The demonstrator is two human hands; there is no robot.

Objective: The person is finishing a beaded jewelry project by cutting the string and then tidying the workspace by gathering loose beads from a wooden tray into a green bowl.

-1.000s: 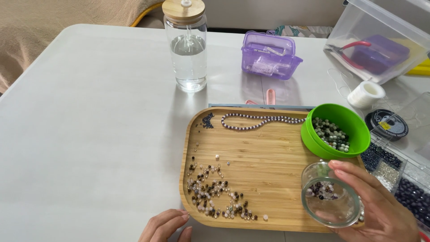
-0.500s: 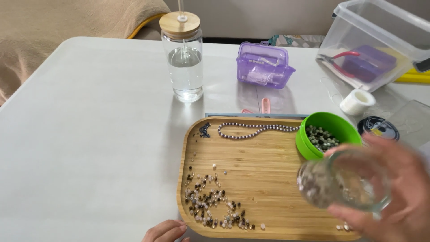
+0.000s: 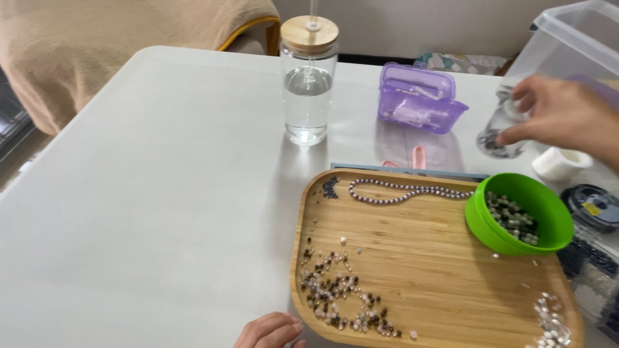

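My right hand holds a small clear glass jar with dark beads in its bottom, lifted above the table at the far right, beyond the tray. My left hand rests at the near edge of the wooden tray, fingers loosely curled, holding nothing. On the tray lie a scatter of loose mixed beads, a strung strand of beads and a green bowl with several beads inside. A small pile of pale beads sits at the tray's near right corner.
A glass bottle of water with a wooden lid stands behind the tray. A purple plastic box lies beside it. A clear storage bin, a white roll and a black spool are at the right.
My right hand has lifted the glass jar off the tray's near right corner and carried it up and away to the far right. The camera view has tilted upward.
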